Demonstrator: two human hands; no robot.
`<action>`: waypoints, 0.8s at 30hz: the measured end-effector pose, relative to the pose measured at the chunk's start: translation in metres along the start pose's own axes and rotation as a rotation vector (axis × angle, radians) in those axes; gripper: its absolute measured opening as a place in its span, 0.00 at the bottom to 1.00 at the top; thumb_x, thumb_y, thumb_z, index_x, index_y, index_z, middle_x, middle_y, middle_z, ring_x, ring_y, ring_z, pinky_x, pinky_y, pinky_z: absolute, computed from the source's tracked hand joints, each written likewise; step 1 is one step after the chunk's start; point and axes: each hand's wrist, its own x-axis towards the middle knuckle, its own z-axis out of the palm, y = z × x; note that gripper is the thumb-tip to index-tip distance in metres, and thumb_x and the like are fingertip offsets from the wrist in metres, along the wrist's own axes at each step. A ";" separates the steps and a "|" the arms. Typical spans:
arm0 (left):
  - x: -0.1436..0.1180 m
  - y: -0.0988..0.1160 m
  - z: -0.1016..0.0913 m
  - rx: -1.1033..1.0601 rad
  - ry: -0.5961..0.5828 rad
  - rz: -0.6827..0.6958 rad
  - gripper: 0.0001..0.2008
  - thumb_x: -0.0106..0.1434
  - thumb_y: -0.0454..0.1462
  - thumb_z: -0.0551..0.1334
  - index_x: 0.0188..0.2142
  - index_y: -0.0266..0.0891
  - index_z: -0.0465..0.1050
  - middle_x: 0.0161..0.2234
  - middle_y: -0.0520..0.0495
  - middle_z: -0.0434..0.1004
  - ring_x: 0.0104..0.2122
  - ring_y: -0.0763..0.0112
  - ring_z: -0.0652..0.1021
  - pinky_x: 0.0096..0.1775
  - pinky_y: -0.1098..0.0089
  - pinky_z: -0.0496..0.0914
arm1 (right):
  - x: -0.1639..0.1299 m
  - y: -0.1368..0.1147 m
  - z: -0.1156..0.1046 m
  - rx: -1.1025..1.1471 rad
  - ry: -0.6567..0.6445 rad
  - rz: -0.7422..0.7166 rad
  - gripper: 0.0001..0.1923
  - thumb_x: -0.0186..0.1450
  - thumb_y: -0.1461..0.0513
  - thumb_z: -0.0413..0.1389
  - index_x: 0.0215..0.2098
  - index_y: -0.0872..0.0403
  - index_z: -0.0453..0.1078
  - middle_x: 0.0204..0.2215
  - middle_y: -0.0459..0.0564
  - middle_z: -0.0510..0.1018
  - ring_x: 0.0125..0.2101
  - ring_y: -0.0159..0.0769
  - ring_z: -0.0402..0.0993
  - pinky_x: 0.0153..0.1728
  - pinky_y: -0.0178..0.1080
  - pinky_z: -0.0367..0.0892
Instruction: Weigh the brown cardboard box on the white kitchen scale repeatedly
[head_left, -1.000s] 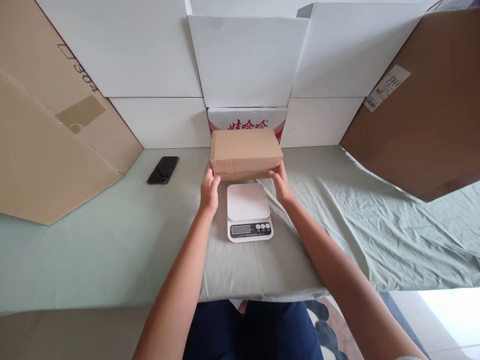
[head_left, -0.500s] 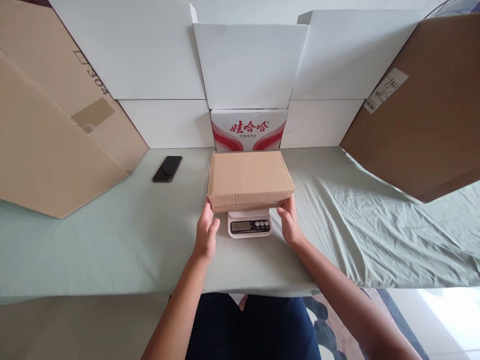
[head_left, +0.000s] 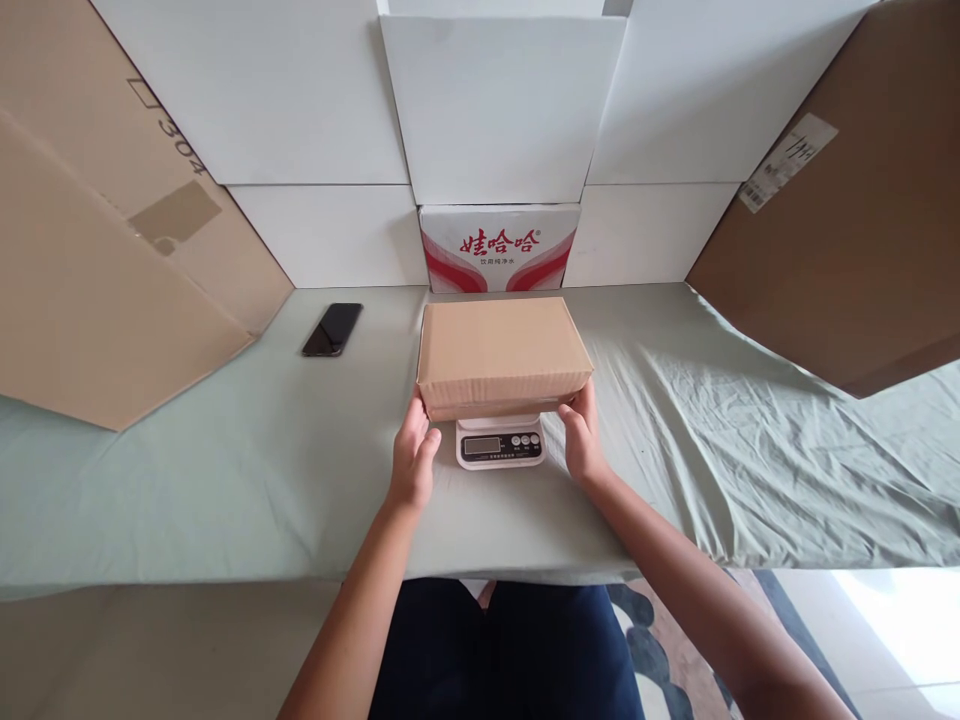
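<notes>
Two hands on one brown cardboard box (head_left: 502, 352), which sits on top of the white digital kitchen scale (head_left: 500, 443). Box covers the scale's platform fully; only the scale's front strip with display and three round buttons shows under the box's near edge. Display reading too small to tell.

Left hand (head_left: 412, 462) is at the box's near-left corner, fingers up against the side, thumb toward the scale. Right hand (head_left: 583, 440) is at the near-right corner, fingers curled against the box's lower edge. Both hands partly open, cupping the box ends, touching it; can't tell if they carry any weight or just steady it.

Scale stands on the bench, which is covered by a pale green sheet (head_left: 697, 440), wrinkled to the right of the scale, smoother to its left.

Black smartphone (head_left: 332, 329) lies flat on the sheet, left of the scale and further back, well apart from the box.

Behind the scale: white carton with red lettering and red swooshes (head_left: 499, 248), against a wall of white panels (head_left: 501, 110). Large brown cardboard sheets lean in far left (head_left: 97, 250) and far right (head_left: 847, 230) of the scale; the right one bears a white label.
</notes>
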 end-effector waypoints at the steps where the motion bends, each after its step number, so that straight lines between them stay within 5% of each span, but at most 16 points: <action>1: 0.000 -0.001 0.000 -0.006 0.006 0.000 0.35 0.68 0.50 0.57 0.70 0.43 0.54 0.71 0.41 0.57 0.71 0.51 0.58 0.68 0.56 0.57 | 0.000 0.000 0.000 -0.004 -0.001 -0.004 0.28 0.63 0.51 0.54 0.61 0.41 0.60 0.56 0.50 0.72 0.55 0.48 0.68 0.57 0.52 0.67; 12: -0.003 0.000 0.003 -0.016 0.021 -0.002 0.35 0.69 0.49 0.57 0.71 0.43 0.52 0.71 0.42 0.58 0.70 0.52 0.59 0.68 0.56 0.57 | -0.002 -0.002 0.000 -0.034 0.031 -0.032 0.26 0.64 0.48 0.55 0.59 0.44 0.63 0.53 0.51 0.72 0.51 0.47 0.69 0.55 0.53 0.68; 16: -0.002 -0.001 0.000 -0.009 0.034 0.015 0.36 0.68 0.49 0.57 0.71 0.43 0.52 0.72 0.43 0.55 0.72 0.52 0.55 0.69 0.56 0.55 | -0.001 0.001 -0.001 -0.022 0.053 -0.040 0.30 0.64 0.47 0.54 0.63 0.42 0.60 0.59 0.51 0.70 0.61 0.51 0.65 0.63 0.57 0.62; 21: 0.004 -0.008 -0.020 -0.029 0.392 0.133 0.33 0.67 0.54 0.53 0.70 0.52 0.56 0.74 0.53 0.47 0.73 0.59 0.48 0.71 0.58 0.49 | 0.015 0.001 -0.019 0.065 0.316 -0.077 0.31 0.65 0.47 0.50 0.66 0.39 0.56 0.69 0.48 0.59 0.72 0.50 0.51 0.71 0.62 0.44; 24: 0.007 -0.013 -0.028 -0.083 0.454 0.096 0.32 0.68 0.55 0.48 0.68 0.54 0.59 0.74 0.54 0.50 0.73 0.61 0.51 0.70 0.58 0.51 | 0.025 -0.001 -0.030 0.112 0.418 -0.042 0.29 0.66 0.48 0.48 0.65 0.39 0.58 0.69 0.47 0.61 0.72 0.50 0.53 0.71 0.62 0.45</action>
